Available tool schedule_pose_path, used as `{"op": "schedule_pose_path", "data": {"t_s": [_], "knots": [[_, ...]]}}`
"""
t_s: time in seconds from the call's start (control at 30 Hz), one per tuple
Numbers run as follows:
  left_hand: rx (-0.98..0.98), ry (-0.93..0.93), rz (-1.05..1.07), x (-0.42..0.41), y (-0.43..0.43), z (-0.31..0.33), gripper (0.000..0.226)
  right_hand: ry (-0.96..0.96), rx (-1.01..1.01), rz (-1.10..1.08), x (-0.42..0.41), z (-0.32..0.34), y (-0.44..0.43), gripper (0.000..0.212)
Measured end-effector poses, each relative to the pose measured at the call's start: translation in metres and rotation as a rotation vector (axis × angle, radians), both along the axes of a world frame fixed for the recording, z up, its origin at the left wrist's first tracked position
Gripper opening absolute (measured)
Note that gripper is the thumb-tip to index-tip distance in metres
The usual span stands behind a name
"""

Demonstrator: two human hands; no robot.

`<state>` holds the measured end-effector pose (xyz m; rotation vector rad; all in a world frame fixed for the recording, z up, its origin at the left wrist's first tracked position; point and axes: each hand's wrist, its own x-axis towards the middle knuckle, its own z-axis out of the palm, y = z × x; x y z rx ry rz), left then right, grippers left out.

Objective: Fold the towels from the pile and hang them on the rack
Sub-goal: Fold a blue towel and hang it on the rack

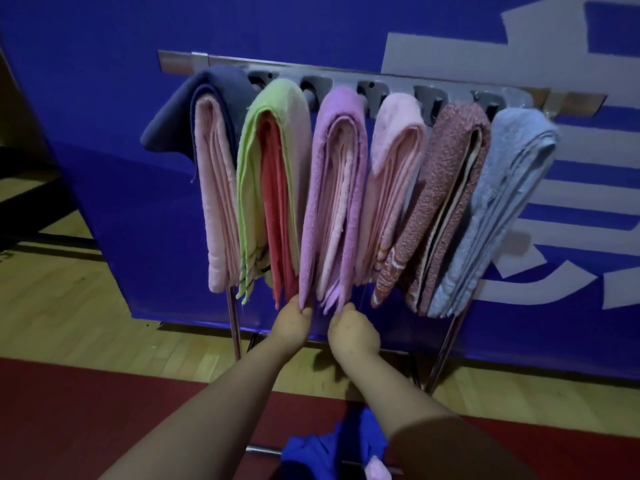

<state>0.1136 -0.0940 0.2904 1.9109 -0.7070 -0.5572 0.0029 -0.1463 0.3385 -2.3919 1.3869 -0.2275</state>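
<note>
At the third arm of the silver metal rack [343, 79], the folded lilac terry towel [334, 188] hangs with its long axis straight down, hem end nearest me. My left hand [294, 323] pinches its lower left edge and my right hand [353, 329] pinches the lower right, both equally near. I'd judge an even downward tug would square it.

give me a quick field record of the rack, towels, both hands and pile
rack: silver metal rack, six arms, all loaded
left hand: pinches bottom edge of folded purple terry towel, third arm from left
right hand: pinches the same towel's bottom edge
neighbours: lime green towel on its left, pale pink towel on its right
pile: crumpled blue cloth and pink cloth at bottom of view
</note>
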Motion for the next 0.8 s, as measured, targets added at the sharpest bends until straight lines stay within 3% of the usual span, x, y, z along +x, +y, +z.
{"op": "schedule_pose_path", "data": {"t_s": [0.1,0.2,0.53,0.67,0.8], "knots": [[0.038,0.035,0.025,0.001,-0.002,-0.015,0.029,-0.023,0.001,0.000,0.000,-0.012,-0.006,0.031],[0.142,0.024,0.011,-0.003,0.003,-0.040,0.041,-0.027,0.045,-0.006,0.001,-0.031,-0.011,0.030],[0.664,0.157,-0.153,-0.047,0.061,-0.207,0.048,0.216,0.337,0.007,-0.046,-0.175,-0.008,0.023],[0.704,0.278,-0.091,-0.065,0.060,-0.255,0.051,0.286,0.511,-0.046,-0.079,-0.243,-0.017,0.025],[0.776,0.330,-0.195,-0.083,0.052,-0.306,0.050,0.381,0.632,-0.077,-0.100,-0.303,-0.008,0.032]]}}
